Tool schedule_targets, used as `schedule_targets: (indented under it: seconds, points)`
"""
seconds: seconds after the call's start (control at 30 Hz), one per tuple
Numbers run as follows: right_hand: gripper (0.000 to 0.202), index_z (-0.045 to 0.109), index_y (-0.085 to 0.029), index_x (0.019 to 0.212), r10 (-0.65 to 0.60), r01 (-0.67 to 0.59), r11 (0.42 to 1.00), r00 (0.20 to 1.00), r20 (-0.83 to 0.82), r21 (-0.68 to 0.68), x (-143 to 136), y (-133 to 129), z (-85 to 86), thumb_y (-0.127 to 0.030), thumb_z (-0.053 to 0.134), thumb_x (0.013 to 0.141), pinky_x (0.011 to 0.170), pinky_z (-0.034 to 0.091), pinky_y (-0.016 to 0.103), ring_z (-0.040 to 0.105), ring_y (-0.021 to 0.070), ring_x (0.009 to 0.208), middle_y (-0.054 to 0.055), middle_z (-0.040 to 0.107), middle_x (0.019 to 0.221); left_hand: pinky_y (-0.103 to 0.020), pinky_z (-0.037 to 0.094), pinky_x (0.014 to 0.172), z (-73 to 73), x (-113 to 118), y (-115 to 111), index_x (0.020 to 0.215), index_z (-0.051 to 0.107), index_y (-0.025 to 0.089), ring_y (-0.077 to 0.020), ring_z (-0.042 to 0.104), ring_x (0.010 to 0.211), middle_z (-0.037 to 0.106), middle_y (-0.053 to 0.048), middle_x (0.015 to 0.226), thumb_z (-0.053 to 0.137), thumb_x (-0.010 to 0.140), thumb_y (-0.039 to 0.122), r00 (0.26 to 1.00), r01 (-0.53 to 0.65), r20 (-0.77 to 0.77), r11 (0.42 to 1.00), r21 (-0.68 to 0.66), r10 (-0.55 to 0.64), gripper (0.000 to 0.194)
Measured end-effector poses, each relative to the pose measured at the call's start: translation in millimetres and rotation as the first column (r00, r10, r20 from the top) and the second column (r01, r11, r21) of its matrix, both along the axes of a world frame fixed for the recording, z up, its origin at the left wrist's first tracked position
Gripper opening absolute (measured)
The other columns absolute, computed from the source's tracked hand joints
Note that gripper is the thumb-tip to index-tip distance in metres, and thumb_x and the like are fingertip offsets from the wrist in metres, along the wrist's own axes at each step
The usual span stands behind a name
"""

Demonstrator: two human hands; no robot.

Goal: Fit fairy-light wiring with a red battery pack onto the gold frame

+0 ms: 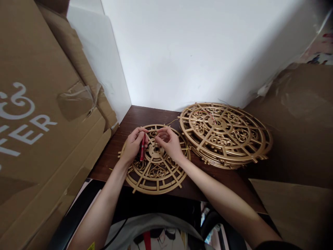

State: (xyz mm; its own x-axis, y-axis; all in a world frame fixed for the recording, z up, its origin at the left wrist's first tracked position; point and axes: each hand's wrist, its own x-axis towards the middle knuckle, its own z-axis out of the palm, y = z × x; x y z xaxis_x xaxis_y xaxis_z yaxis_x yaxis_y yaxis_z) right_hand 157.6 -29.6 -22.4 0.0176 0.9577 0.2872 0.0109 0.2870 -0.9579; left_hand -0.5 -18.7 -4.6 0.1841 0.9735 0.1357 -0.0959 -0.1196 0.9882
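A round gold openwork disc with scroll patterns lies flat on the dark brown table. Over its upper left part is my left hand, closed around a red pen-like tool that points down toward the disc. My right hand is over the upper right part, thumb and fingertips pinched together near the disc's centre; whatever thin thing they may hold is too small to make out. Thin yellow wires stick out at the disc's edge.
A stack of similar gold discs stands on the right, with loose wires on top. Cardboard boxes rise at the left, and more cardboard is at the right. A white wall is behind the table.
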Motion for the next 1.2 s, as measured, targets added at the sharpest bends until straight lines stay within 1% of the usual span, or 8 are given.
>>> schedule_targets:
  seconds: [0.13,0.3,0.4,0.5,0.7,0.83,0.97,1.2]
  points:
    - [0.022,0.059,-0.019,0.090,0.025,-0.025,1.000,0.999,-0.021,-0.008,-0.2,-0.9,1.1,-0.030,0.068,0.073,0.060,0.048,0.025,0.061,0.0138,0.066,0.001,0.065,0.075,-0.018,0.032,0.041,1.4,1.9,-1.6,0.089,0.061,0.015,-0.0068,0.043,0.043,0.050,0.005,0.055,0.054,0.085,0.033,0.992,0.051,-0.113,0.999,0.018,-0.049,0.020]
    - [0.014,0.064,-0.018,0.082,0.051,-0.052,0.998,0.997,0.050,0.030,0.2,-3.1,3.8,-0.030,0.069,0.076,0.060,0.047,0.024,0.061,0.0130,0.065,0.002,0.067,0.075,-0.018,0.032,0.043,1.7,2.3,-2.6,0.087,0.063,0.014,-0.0070,0.043,0.046,0.050,0.004,0.055,0.057,0.084,0.037,0.977,0.084,-0.200,0.996,0.037,-0.075,0.024]
    - [0.015,0.065,-0.018,0.081,0.060,-0.061,0.998,0.997,0.055,0.022,0.3,-3.3,3.7,-0.031,0.069,0.076,0.059,0.047,0.023,0.060,0.0127,0.063,0.001,0.067,0.072,-0.018,0.033,0.043,2.2,2.4,-3.8,0.090,0.063,0.014,-0.0076,0.045,0.046,0.052,0.004,0.054,0.059,0.083,0.038,0.976,0.088,-0.201,0.995,0.040,-0.079,0.025]
    - [0.017,0.066,-0.017,0.081,0.071,-0.072,0.997,0.996,0.054,0.004,0.6,-3.3,3.3,-0.033,0.070,0.075,0.059,0.046,0.023,0.061,0.0129,0.062,0.001,0.067,0.070,-0.018,0.034,0.043,3.2,2.8,-5.2,0.099,0.056,0.016,-0.0077,0.046,0.044,0.059,0.004,0.056,0.061,0.083,0.037,0.982,0.107,-0.158,0.994,0.017,-0.103,0.027]
    - [0.018,0.068,-0.018,0.082,0.089,-0.089,0.996,0.995,0.050,-0.006,1.3,-3.0,2.4,-0.034,0.071,0.075,0.057,0.046,0.024,0.060,0.0135,0.058,0.001,0.068,0.067,-0.017,0.036,0.043,4.3,3.3,-6.4,0.084,0.046,0.018,-0.0073,0.049,0.043,0.063,0.003,0.057,0.065,0.081,0.037,0.990,0.090,-0.108,0.996,0.013,-0.088,0.027]
    - [0.017,0.070,-0.018,0.079,0.051,-0.051,0.999,0.997,0.065,-0.007,1.0,-1.9,1.3,-0.034,0.071,0.074,0.055,0.046,0.025,0.059,0.0138,0.058,0.002,0.069,0.069,-0.018,0.038,0.043,5.4,4.6,-6.9,0.082,0.048,0.017,-0.0081,0.051,0.043,0.064,0.001,0.059,0.067,0.079,0.038,0.989,0.104,-0.107,0.994,0.014,-0.102,0.028]
    - [0.016,0.071,-0.018,0.081,0.017,-0.018,1.000,0.996,0.091,0.004,1.3,-1.2,0.7,-0.032,0.068,0.076,0.055,0.045,0.025,0.059,0.0136,0.058,0.003,0.070,0.070,-0.019,0.041,0.044,7.1,5.5,-7.8,0.081,0.052,0.016,-0.0077,0.053,0.047,0.063,0.000,0.069,0.071,0.074,0.036,0.992,0.068,-0.104,0.997,0.029,-0.065,0.028]
    - [0.016,0.075,-0.019,0.084,-0.086,0.059,0.990,0.974,0.210,0.132,2.4,-1.1,-0.7,-0.030,0.064,0.081,0.057,0.043,0.026,0.057,0.0141,0.060,0.003,0.070,0.073,-0.019,0.043,0.045,6.7,4.3,-7.4,0.085,0.057,0.015,-0.0066,0.052,0.050,0.058,0.001,0.075,0.071,0.074,0.031,0.991,0.062,-0.125,0.996,0.062,-0.054,0.024]
